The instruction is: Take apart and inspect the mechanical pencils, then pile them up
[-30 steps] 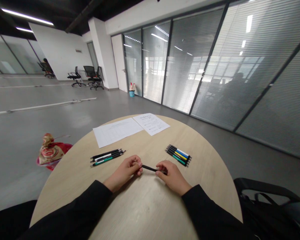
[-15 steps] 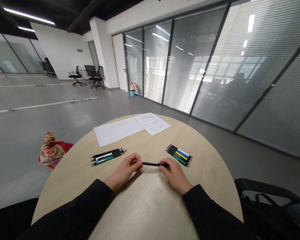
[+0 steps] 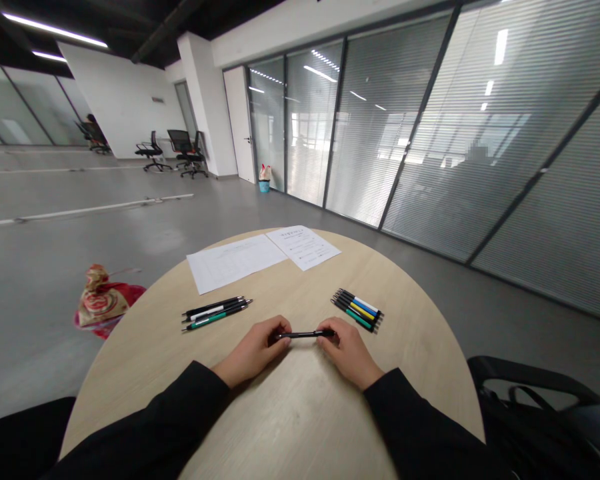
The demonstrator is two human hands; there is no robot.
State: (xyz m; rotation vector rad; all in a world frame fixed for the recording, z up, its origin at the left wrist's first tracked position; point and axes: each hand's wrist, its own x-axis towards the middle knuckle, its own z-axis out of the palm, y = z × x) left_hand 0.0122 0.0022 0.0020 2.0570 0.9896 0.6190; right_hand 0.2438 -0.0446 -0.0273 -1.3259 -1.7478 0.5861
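A slim black pen [image 3: 305, 335] lies level between my two hands, just above the tabletop or resting on it; I cannot tell which. My left hand [image 3: 260, 348] pinches its left end between thumb and fingers. At the other end, my right hand [image 3: 349, 348] is closed on the pen in the same way. To the left of my hands lies a small group of pens, with black, white and green barrels [image 3: 216, 313]. On the right, a neat row of pens with white, blue, yellow and green barrels [image 3: 358, 310] lies slanted.
The round wooden table [image 3: 290, 427] carries two printed paper sheets, a wider one [image 3: 235, 261] and a smaller one [image 3: 305, 247], near its far edge. A red and gold bag [image 3: 105, 303] stands beyond the left edge. A black chair [image 3: 535, 380] is close on the right.
My left hand has shifted slightly right and nearer to me along the pen, so less of the pen shows between my hands. The pen has come slightly lower.
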